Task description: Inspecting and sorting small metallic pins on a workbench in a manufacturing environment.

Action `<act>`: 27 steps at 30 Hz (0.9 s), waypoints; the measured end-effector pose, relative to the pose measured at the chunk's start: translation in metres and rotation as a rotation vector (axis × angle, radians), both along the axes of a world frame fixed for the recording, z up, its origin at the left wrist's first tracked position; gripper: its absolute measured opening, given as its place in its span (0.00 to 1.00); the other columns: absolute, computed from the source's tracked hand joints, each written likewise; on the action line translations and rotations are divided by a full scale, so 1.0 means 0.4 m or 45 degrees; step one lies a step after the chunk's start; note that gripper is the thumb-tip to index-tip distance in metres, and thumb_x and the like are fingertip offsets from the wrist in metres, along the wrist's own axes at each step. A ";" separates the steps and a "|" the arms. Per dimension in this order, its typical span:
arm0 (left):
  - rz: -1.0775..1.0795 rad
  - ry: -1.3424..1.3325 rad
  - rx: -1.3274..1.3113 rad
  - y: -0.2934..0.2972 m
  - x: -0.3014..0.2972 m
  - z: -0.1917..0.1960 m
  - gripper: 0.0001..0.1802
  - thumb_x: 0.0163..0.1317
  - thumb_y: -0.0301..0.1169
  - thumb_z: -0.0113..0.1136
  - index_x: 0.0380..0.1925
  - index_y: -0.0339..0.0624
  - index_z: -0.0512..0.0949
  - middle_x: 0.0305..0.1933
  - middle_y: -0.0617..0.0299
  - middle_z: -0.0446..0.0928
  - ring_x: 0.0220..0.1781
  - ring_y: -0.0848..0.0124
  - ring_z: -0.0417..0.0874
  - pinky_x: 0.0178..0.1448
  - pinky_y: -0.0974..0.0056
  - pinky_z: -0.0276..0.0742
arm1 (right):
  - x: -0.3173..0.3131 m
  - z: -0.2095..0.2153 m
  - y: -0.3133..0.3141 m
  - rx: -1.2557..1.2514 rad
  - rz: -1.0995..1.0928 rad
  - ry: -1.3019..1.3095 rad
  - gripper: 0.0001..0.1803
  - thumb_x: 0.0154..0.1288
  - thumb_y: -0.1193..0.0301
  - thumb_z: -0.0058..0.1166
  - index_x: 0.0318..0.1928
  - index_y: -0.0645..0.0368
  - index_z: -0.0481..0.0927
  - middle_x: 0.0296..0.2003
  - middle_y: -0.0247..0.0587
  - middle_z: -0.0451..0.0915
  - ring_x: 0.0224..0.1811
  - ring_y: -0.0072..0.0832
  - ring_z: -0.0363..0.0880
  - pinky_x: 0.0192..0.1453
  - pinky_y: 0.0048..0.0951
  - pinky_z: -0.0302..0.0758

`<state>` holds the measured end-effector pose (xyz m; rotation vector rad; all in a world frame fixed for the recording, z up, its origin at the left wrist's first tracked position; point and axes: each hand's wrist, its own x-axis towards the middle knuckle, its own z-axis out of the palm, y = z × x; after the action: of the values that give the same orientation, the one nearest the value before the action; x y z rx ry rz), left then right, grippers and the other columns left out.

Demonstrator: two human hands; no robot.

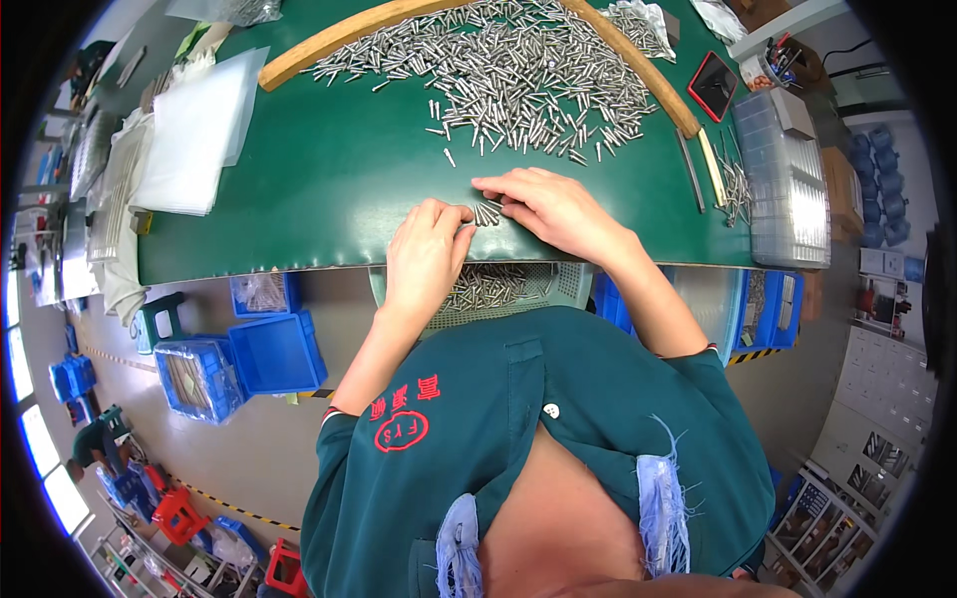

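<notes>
A small fan of slim metal pins [486, 213] lies between my hands near the green table's front edge. My left hand [427, 247] is closed, its thumb and index fingertips pinching the pins' left side. From the right, my right hand [560, 211] reaches over the tabletop with its index finger stretched past the pins. Its thumb side touches or nearly touches their right ends; its lower fingers are partly hidden. Beyond both hands spreads a large heap of similar metal pins [528, 75], with a few stray ones on its near side.
Wooden strips [638, 70] border the heap. A red-edged phone [713, 87], a clear plastic case [783, 179] and a metal bar [690, 171] are at right. Plastic sheets [194, 149] lie at left. Below the edge sits a pale green basket [573, 284] of pins, with blue crates [277, 354] further left.
</notes>
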<state>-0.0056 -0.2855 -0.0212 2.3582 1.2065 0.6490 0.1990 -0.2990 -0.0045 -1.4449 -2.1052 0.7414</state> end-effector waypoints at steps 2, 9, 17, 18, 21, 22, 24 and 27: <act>0.000 -0.003 0.002 0.000 0.001 0.001 0.08 0.56 0.28 0.63 0.36 0.43 0.78 0.34 0.60 0.74 0.40 0.62 0.78 0.43 0.59 0.74 | -0.001 -0.003 0.008 0.026 0.007 -0.016 0.23 0.59 0.77 0.55 0.57 0.48 0.76 0.45 0.34 0.81 0.44 0.33 0.78 0.48 0.32 0.75; -0.010 -0.014 0.035 0.001 0.004 0.000 0.11 0.55 0.31 0.65 0.36 0.43 0.77 0.35 0.61 0.74 0.40 0.62 0.78 0.43 0.59 0.74 | 0.005 0.020 0.003 0.018 0.206 -0.079 0.23 0.58 0.74 0.58 0.55 0.47 0.77 0.48 0.32 0.80 0.46 0.35 0.77 0.49 0.33 0.76; -0.003 0.042 0.023 0.000 0.008 0.001 0.11 0.55 0.33 0.65 0.36 0.44 0.77 0.36 0.61 0.74 0.41 0.62 0.77 0.43 0.59 0.74 | -0.018 0.005 -0.019 0.070 0.041 -0.161 0.21 0.57 0.67 0.61 0.53 0.50 0.77 0.42 0.29 0.79 0.46 0.33 0.77 0.46 0.34 0.76; -0.008 0.048 0.016 -0.001 0.006 0.001 0.10 0.55 0.32 0.65 0.36 0.44 0.77 0.36 0.61 0.74 0.41 0.62 0.77 0.43 0.59 0.74 | -0.021 0.006 -0.021 0.071 0.042 -0.161 0.21 0.57 0.67 0.61 0.53 0.50 0.77 0.42 0.29 0.79 0.46 0.33 0.77 0.46 0.34 0.76; -0.010 0.002 0.080 -0.008 -0.002 0.000 0.09 0.57 0.31 0.62 0.38 0.44 0.78 0.34 0.60 0.74 0.39 0.61 0.77 0.42 0.59 0.74 | -0.038 0.005 -0.028 0.192 0.008 -0.166 0.18 0.57 0.64 0.61 0.49 0.49 0.79 0.41 0.27 0.79 0.43 0.31 0.78 0.43 0.33 0.77; -0.011 0.001 0.080 -0.013 -0.008 0.004 0.09 0.57 0.31 0.62 0.38 0.44 0.78 0.34 0.60 0.74 0.39 0.61 0.77 0.42 0.59 0.74 | -0.045 -0.001 -0.030 0.237 -0.010 -0.244 0.15 0.57 0.64 0.61 0.46 0.49 0.81 0.40 0.26 0.78 0.42 0.29 0.78 0.42 0.31 0.77; -0.031 -0.076 -0.127 -0.024 -0.023 0.017 0.09 0.63 0.30 0.58 0.41 0.42 0.80 0.36 0.62 0.78 0.38 0.65 0.80 0.41 0.62 0.75 | -0.049 -0.015 -0.037 0.282 -0.035 -0.323 0.13 0.57 0.63 0.62 0.43 0.49 0.82 0.39 0.24 0.78 0.40 0.28 0.77 0.40 0.30 0.77; 0.045 -0.445 -1.364 -0.045 -0.059 0.044 0.12 0.66 0.33 0.56 0.44 0.40 0.81 0.45 0.61 0.81 0.42 0.73 0.82 0.43 0.66 0.77 | -0.049 -0.026 -0.046 0.359 -0.065 -0.307 0.09 0.57 0.63 0.60 0.38 0.48 0.82 0.39 0.24 0.77 0.38 0.28 0.76 0.37 0.32 0.78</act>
<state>-0.0290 -0.3034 -0.0036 1.2731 1.0460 0.2717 0.1794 -0.3173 -0.0151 -1.4818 -2.2319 0.2456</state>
